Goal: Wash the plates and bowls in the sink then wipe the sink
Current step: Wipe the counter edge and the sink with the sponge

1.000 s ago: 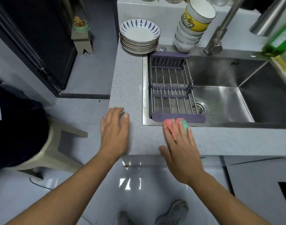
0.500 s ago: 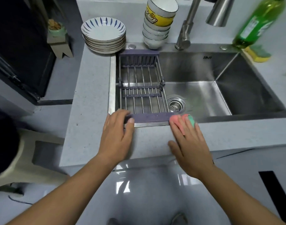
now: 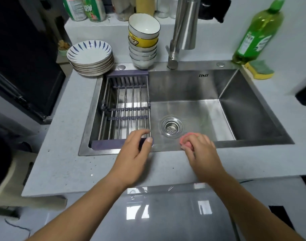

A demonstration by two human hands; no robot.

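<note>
A steel sink (image 3: 197,87) fills the middle of the view, with a drain strainer (image 3: 172,127) in its floor. A purple-framed wire rack (image 3: 126,108) spans its left part. My left hand (image 3: 134,153) grips the rack's near right corner. My right hand (image 3: 201,153) holds a pink sponge (image 3: 186,140) over the sink's front rim. A stack of blue-patterned plates (image 3: 90,57) stands on the counter at the back left. Beside it, a tilted stack of bowls (image 3: 143,40) has a yellow-banded one on top.
The faucet (image 3: 182,32) rises behind the sink. A green detergent bottle (image 3: 258,32) and a yellow-green sponge (image 3: 259,70) stand at the back right. Jars and bottles line the rear ledge. A plastic stool (image 3: 18,171) is at the left, by the counter's edge.
My left hand has slid right along the counter and taken hold of the rack's near corner. My right hand has carried the pink sponge right and curled around it. The view has shifted right.
</note>
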